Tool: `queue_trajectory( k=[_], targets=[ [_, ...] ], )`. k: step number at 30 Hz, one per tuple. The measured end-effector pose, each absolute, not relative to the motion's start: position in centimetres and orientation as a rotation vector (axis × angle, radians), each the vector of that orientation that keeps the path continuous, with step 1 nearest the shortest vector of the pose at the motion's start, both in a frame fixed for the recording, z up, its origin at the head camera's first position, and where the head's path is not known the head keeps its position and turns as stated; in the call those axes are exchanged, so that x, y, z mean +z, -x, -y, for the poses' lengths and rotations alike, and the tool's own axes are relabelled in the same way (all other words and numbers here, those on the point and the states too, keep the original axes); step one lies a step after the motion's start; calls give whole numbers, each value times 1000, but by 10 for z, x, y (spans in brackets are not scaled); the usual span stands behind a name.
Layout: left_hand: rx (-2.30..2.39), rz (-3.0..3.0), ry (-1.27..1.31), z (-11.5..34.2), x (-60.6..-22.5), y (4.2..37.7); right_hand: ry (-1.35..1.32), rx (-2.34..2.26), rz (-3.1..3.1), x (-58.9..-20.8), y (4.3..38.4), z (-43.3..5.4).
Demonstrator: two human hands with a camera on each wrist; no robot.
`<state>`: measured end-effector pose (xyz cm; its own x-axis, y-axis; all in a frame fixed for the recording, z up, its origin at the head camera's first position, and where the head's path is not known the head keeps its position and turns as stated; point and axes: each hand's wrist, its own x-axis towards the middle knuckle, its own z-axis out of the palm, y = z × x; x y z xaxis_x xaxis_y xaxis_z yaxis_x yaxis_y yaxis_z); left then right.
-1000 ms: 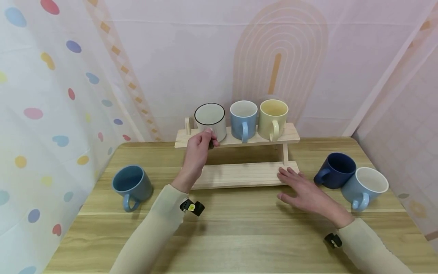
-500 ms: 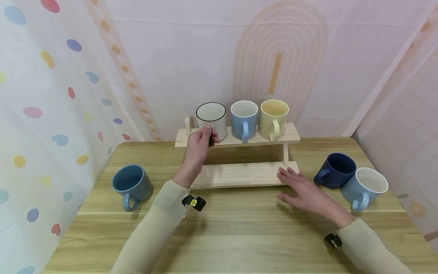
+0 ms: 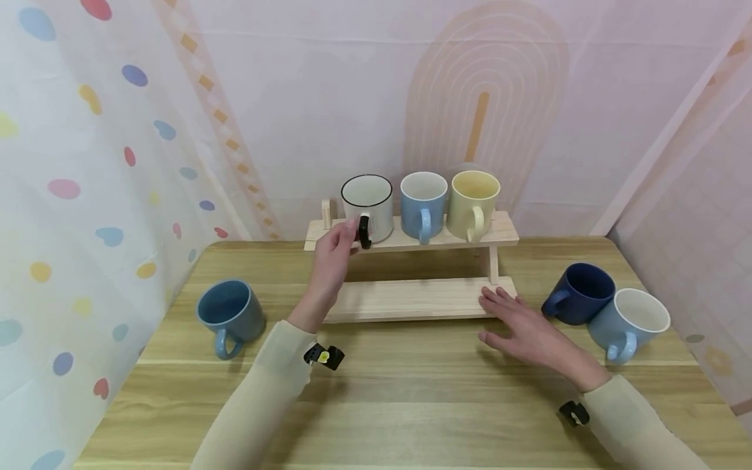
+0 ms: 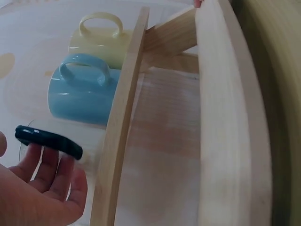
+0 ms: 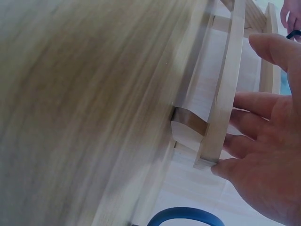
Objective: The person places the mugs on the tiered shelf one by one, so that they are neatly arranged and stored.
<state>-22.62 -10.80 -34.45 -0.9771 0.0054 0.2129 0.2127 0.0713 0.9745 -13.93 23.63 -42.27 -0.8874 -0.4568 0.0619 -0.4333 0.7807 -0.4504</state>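
Note:
A white mug (image 3: 376, 215) with a black rim and black handle (image 4: 47, 140) stands at the left of the upper shelf (image 3: 502, 230) of a wooden two-tier rack. My left hand (image 3: 332, 258) is at that handle. In the left wrist view its fingers lie loosely beside the handle, and the thumb stands apart from it. To the mug's right are a light blue mug (image 3: 420, 205) and a yellow mug (image 3: 464, 209), handles forward. My right hand (image 3: 525, 329) rests with fingers spread on the right end of the lower shelf (image 3: 405, 299).
On the wooden table (image 3: 411, 398), a teal-blue mug (image 3: 243, 313) stands at the left. A navy mug (image 3: 578, 294) and another light blue mug (image 3: 625, 323) stand close together at the right. A patterned curtain (image 3: 329, 98) hangs behind.
My left hand has loosened from the white mug's handle and shifted slightly left, so the black handle now shows. The right hand stays on the lower shelf.

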Motion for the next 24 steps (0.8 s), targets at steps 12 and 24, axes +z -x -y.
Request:
queue_trajectory(
  k=[12,24],
  targets=[
    [-1620,2420,470,165,-359,186,727,-723,-2919,-423,137,-238],
    [-1194,2500,467,236,-359,151,742,-721,-2917,-421,136,-237]
  ],
)
